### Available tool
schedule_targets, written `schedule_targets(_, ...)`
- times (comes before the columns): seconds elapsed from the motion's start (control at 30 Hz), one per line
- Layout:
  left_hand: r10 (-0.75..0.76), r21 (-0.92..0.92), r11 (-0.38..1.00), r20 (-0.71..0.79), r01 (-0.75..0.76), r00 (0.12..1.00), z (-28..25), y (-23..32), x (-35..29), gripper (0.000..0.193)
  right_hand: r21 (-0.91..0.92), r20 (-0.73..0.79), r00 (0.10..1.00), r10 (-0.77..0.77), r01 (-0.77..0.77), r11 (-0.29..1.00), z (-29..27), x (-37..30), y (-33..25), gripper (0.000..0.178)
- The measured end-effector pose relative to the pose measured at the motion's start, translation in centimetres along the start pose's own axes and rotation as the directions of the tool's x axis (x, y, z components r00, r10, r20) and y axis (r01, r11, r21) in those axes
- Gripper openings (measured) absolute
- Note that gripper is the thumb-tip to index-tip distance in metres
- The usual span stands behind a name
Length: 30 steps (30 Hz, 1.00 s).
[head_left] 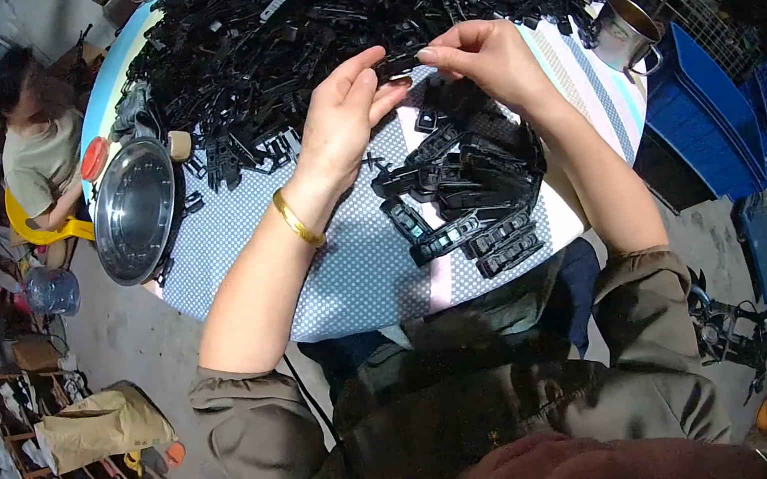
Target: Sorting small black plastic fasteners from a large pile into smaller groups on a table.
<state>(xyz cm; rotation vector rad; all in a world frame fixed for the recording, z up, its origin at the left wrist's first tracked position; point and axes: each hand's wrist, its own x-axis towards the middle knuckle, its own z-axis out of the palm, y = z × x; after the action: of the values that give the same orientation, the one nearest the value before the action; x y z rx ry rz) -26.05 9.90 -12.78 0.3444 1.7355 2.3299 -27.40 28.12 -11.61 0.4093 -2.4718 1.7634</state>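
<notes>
Over the near side of a large heap of black plastic parts point(273, 65), my two hands hold a small, long black plastic part point(399, 65) between them. My left hand point(345, 116) pinches its left end, with a gold bangle on the wrist. The thumb and forefinger of my right hand point(492, 67) close on its right end. Just below my hands lies a smaller cluster of black plastic pieces point(460, 181). Several of these look like slotted, clip-like assemblies; their exact kind is too small to tell.
A patterned cloth point(350, 281) covers the table. A steel basin point(136, 215) stands at its left edge, beside a red-lidded jar point(94, 159). At the right edge is a metal mug point(624, 37). Blue crates point(703, 120) stand beyond. Another person point(40, 155) sits far left.
</notes>
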Motion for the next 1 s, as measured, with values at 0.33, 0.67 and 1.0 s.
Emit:
schedule_targets(0.33, 0.020, 0.030, 0.999, 0.044, -0.022, 0.999, 0.2, -0.3, -0.1, 0.036, -0.240, -0.087, 0.995, -0.043, 0.021, 0.970, 0.1, -0.4, -0.5, 0.025)
schedule_targets(0.67, 0.072, 0.238, 0.967, 0.082, -0.090, 0.994, -0.2, -0.2, 0.2, 0.042, -0.577, -0.128, 0.966, -0.223, 0.111, 0.809, 1.7, -0.9, -0.9, 0.037)
schedule_targets(1.0, -0.007, 0.155, 0.988, 0.168, -0.019, 0.986, 1.0, -1.0, -0.6, 0.042, -0.609, -0.172, 0.922, -0.346, 0.177, 0.773, -4.6, 7.5, 1.7, 0.028)
